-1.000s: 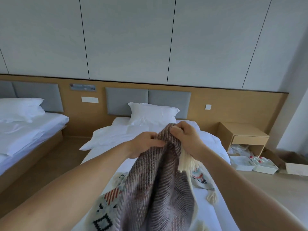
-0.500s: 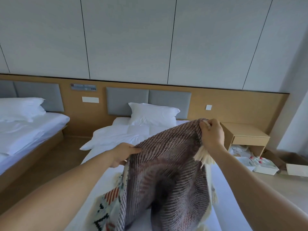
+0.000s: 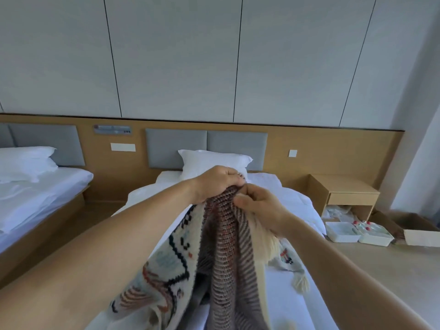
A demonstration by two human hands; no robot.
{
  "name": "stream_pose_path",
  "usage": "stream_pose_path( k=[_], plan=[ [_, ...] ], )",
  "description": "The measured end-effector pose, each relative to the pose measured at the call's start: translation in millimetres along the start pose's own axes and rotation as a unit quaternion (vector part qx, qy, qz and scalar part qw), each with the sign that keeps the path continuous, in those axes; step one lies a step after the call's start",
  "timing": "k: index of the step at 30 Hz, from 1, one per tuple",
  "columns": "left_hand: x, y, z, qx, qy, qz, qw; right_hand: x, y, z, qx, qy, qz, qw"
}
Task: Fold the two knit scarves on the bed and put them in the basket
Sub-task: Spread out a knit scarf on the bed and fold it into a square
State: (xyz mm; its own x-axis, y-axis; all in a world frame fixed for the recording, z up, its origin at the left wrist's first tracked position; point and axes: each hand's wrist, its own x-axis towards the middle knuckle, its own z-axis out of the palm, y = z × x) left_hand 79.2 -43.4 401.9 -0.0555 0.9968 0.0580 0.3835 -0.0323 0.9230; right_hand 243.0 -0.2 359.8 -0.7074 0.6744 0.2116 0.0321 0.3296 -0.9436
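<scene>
A brown striped knit scarf (image 3: 226,265) with cream fringe hangs bunched from both hands above the bed (image 3: 292,296). My left hand (image 3: 215,184) grips its top edge, and my right hand (image 3: 260,209) pinches the same edge right beside it, the two hands touching. A cream patterned scarf (image 3: 166,272) with black and red motifs lies under my left forearm; it rises beside the brown scarf up toward my left hand, and another part with a tassel (image 3: 300,281) lies on the sheet to the right. No basket is in view.
A white pillow (image 3: 214,161) sits at the head of the bed. A second bed (image 3: 35,198) stands to the left across a floor gap. On the right are a wooden nightstand (image 3: 342,194), white trays (image 3: 357,232) and a cardboard box (image 3: 421,231) on the floor.
My hands had spread the brown scarf wide half a second ago; now they have come back together, bunching its top edge, and the patterned scarf has lifted on the left.
</scene>
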Motion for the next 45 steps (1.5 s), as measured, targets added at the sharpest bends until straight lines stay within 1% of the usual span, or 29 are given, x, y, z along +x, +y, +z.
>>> stream_pose_path(
  k=[1,3,5,7,10,13,15,20,23,26,29,31,33,35,37,38,39,40,41,43,45],
  plan=[
    [-1.4,-4.9,-1.6,0.028,0.004,0.007,1.0,0.5,1.3,0.9,0.011,0.007,0.013,1.0],
    [-5.8,-19.6,-7.0,0.082,0.026,0.012,0.996,3.3,3.3,0.0,-0.013,0.047,0.021,0.999],
    [-13.3,-35.2,-10.1,0.085,0.045,0.008,0.995,8.7,2.3,-0.5,-0.055,0.09,0.012,0.994],
    [-20.4,-50.6,-12.3,0.11,0.063,-0.003,0.992,13.4,-2.5,0.2,-0.077,0.136,-0.011,0.988],
    [-25.5,-76.1,-18.2,0.151,0.082,-0.048,0.984,16.7,-13.4,-2.8,-0.076,0.195,-0.05,0.977],
    [-29.2,-98.5,-26.1,0.193,0.112,-0.086,0.971,18.8,-19.3,-10.5,-0.072,0.241,-0.062,0.966],
    [-30.2,-110.4,-31.4,0.168,0.13,-0.112,0.971,20.1,-21.0,-17.3,-0.066,0.279,-0.063,0.956],
    [-30.4,-119.4,-42.8,0.021,0.147,-0.18,0.972,17.8,-17.4,-36.9,-0.067,0.35,-0.059,0.932],
    [-26.1,-110.3,-41.6,-0.028,0.14,-0.174,0.974,15.8,-9.1,-50.1,-0.078,0.393,-0.04,0.916],
    [-20.1,-92.0,-43.0,-0.09,0.149,-0.13,0.976,11.6,0.8,-65.3,-0.117,0.418,0.004,0.901],
    [-13.9,-67.1,-45.1,-0.165,0.136,-0.103,0.971,4.1,11.6,-74.9,-0.159,0.412,0.05,0.896],
    [-8.2,-51.2,-41.8,-0.19,0.108,-0.097,0.971,-0.9,13.2,-74.8,-0.205,0.383,0.065,0.899],
    [-2.8,-35.9,-34.3,-0.204,0.071,-0.091,0.972,-5.1,9.9,-68.2,-0.256,0.321,0.033,0.911],
    [3.6,-22.0,-23.0,-0.198,0.027,-0.076,0.977,-10.9,0.6,-50.5,-0.267,0.243,-0.031,0.932],
    [9.3,-9.1,-9.3,-0.173,-0.005,-0.049,0.984,-15.0,-3.7,-29.5,-0.222,0.146,-0.078,0.961],
    [11.7,-3.3,-1.9,-0.16,-0.018,-0.036,0.986,-15.9,-3.4,-19.7,-0.197,0.101,-0.084,0.972],
    [13.3,1.6,4.9,-0.142,-0.031,-0.023,0.989,-16.7,-2.1,-11.7,-0.174,0.066,-0.074,0.98],
    [13.6,5.5,10.0,-0.114,-0.04,-0.011,0.993,-16.0,0.8,-7.3,-0.157,0.051,-0.057,0.985],
    [13.1,7.2,12.3,-0.08,-0.043,0.002,0.996,-14.8,2.8,-6.4,-0.141,0.059,-0.042,0.987],
    [11.2,0.5,9.1,-0.028,-0.057,0.008,0.998,-11.7,2.8,-11.0,-0.114,0.118,-0.028,0.986],
    [8.2,-17.3,1.2,0.003,-0.071,-0.011,0.997,-8.4,-1.0,-18.7,-0.1,0.172,-0.028,0.98]
  ],
)
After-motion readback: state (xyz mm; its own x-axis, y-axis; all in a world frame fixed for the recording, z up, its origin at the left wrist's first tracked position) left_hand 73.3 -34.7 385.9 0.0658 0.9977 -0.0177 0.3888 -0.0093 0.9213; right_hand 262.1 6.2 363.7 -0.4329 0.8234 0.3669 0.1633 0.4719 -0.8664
